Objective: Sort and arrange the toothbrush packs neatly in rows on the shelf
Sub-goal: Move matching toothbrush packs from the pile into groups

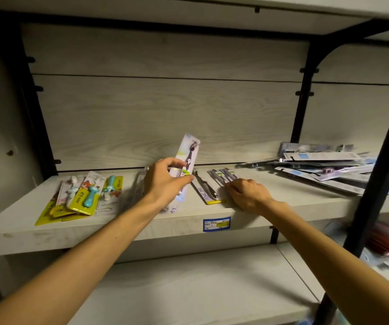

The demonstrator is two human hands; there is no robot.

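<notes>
My left hand [165, 181] grips a narrow white toothbrush pack [190, 153] with a dark brush, tilted up off the shelf [24, 228]. My right hand [247, 195] rests on the shelf, its fingers on a pack of grey brushes [224, 174]. Between the hands lies a single pack with a yellow base [206, 191]. At the left lie several yellow children's toothbrush packs [83, 195], overlapping. A loose heap of white and blue packs [318, 165] fills the right end of the shelf. A clear pack lies partly hidden under my left wrist.
A black upright post [376, 188] stands at the right front of the shelf. A blue price label [216, 223] is stuck on the shelf's front edge. A lower shelf [188, 289] runs beneath, with blurred red packs [388, 242] at its right.
</notes>
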